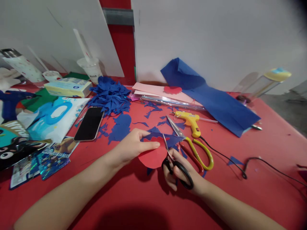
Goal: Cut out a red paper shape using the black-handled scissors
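My left hand [136, 145] pinches a red scallop-edged paper shape [153, 158] together with blue paper [176, 140] behind it, thumb on top. In my right hand [178, 172] are black-handled scissors [183, 175], my fingers through the loops. Their blades point up and away, at the right edge of the red shape, with the blue paper at the tips. Just beyond my right hand lie larger scissors [196, 151] with one yellow and one red handle. Blue scraps [121, 126] lie on the table past my left hand.
A yellow glue gun [189, 119] trails a black cord [222, 154] to the right. Behind it stretches a large blue sheet [213, 99]. A phone [89, 124], a pile of blue cuttings [109, 95], a wipes pack [59, 113] and a cup [92, 70] stand or lie leftward.
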{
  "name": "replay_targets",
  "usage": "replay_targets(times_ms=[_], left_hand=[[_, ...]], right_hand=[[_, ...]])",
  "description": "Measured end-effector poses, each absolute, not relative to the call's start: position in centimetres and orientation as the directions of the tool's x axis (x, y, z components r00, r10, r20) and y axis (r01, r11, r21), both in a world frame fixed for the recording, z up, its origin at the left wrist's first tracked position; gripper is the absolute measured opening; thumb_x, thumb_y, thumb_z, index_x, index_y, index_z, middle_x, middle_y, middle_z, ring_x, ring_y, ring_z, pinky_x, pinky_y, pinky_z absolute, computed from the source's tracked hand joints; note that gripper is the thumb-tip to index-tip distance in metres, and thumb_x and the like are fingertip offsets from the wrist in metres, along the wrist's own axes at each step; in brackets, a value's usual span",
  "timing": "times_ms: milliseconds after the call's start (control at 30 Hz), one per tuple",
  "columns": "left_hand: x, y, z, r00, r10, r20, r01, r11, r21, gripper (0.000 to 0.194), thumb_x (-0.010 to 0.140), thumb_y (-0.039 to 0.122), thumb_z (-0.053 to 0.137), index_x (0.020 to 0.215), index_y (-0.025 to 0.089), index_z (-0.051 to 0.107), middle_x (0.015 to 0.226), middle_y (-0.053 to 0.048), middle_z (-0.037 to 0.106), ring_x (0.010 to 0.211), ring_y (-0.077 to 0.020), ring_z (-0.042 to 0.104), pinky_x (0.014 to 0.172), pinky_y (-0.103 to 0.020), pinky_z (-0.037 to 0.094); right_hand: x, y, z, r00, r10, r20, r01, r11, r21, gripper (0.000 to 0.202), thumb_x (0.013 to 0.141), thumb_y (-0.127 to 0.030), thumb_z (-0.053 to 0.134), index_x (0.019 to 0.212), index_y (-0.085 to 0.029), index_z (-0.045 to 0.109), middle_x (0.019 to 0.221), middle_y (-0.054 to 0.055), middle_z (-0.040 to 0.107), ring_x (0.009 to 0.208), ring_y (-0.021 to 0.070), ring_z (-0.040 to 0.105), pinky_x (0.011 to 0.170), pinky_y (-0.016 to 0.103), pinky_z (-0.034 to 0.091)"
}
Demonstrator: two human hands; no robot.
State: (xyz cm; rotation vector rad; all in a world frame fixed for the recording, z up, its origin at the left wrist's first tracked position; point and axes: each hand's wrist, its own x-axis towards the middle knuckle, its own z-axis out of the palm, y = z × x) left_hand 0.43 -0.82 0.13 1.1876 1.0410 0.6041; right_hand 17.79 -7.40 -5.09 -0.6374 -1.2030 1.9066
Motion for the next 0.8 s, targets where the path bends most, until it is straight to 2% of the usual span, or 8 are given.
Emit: replay_targets(times_ms=[233,533,800], left_hand=[[0.5,-0.9,0.0,0.427,0.841,-0.333,0.187,0.278,0.942,0.014,0.066,0.027,0.068,0.065,0.013,0.066,0.062,0.0,0.065,0.053,-0.0102,0.055,0.053,-0.021,0.041],[1.1,-1.4,-0.4,0.382,0.857,-0.347,0.11,0.33,0.937,0.012,0.065,0.024,0.069,0.063,0.013,0.066,0.061,0.0,0.065,0.052,-0.0093,0.055,0.053,-0.02,0.041],[1.5,-1.6,-1.0,0.387,0.844,-0.371,0.024,0.393,0.919,0.015,0.064,0.024,0.07,0.071,0.01,0.067,0.069,-0.003,0.068,0.058,-0.0115,0.058,0.06,-0.023,0.046]], right_hand=[[17.9,-7.4,-5.1,-0.579,0.815,0.016,-0.345,-0.228,-0.91,0.036,0.08,-0.053,0.05,0.08,-0.023,0.03,0.054,-0.008,0.042,0.041,0.008,0.04,0.043,0.022,0.034],[17.7,-7.5,-5.4,-0.539,0.842,0.024,-0.414,-0.239,-0.878,0.032,0.082,-0.049,0.051,0.078,-0.023,0.031,0.053,-0.008,0.041,0.041,0.0077,0.039,0.042,0.02,0.037],[17.9,-7.5,-5.9,-0.549,0.835,0.041,-0.41,-0.226,-0.884,0.032,0.082,-0.052,0.049,0.083,-0.023,0.034,0.058,-0.006,0.043,0.044,0.0091,0.041,0.045,0.023,0.037]])
